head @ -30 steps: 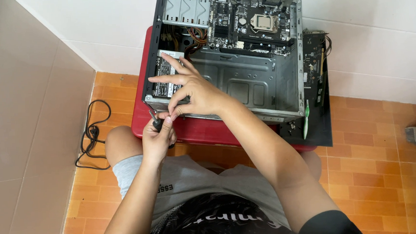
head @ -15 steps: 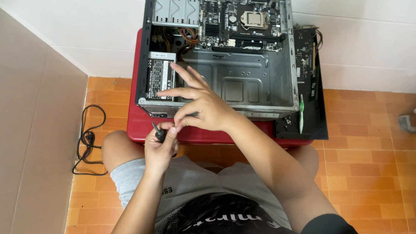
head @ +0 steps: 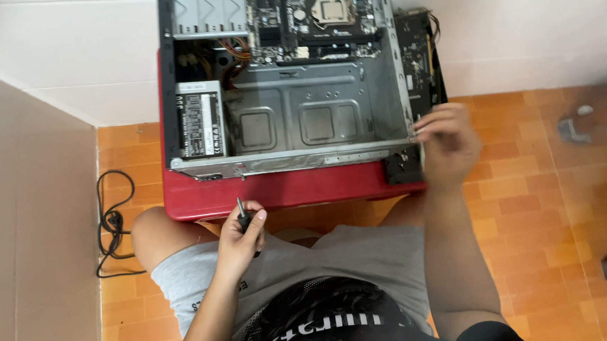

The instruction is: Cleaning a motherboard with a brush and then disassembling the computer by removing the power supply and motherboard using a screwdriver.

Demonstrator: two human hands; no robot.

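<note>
An open grey computer case [head: 294, 115] lies on a red stool [head: 277, 189] in front of my knees. Inside it I see a motherboard [head: 309, 14] at the far end and a black power supply [head: 200, 120] on the left. My left hand [head: 241, 239] is closed around a small black-handled screwdriver [head: 244, 218], held upright over my lap, just in front of the stool. My right hand [head: 447, 142] is at the case's near right corner, fingers curled against the edge next to a black side panel [head: 419, 60]. Whether it grips anything is blurred.
A black power cable [head: 109, 232] lies coiled on the orange floor tiles at the left, beside a beige wall. White wall tiles run behind the case. Small grey objects [head: 571, 129] lie on the floor at the right.
My right hand has left the near left part of the case and swung across to its near right corner. The view has come closer. My left hand still holds the screwdriver.
</note>
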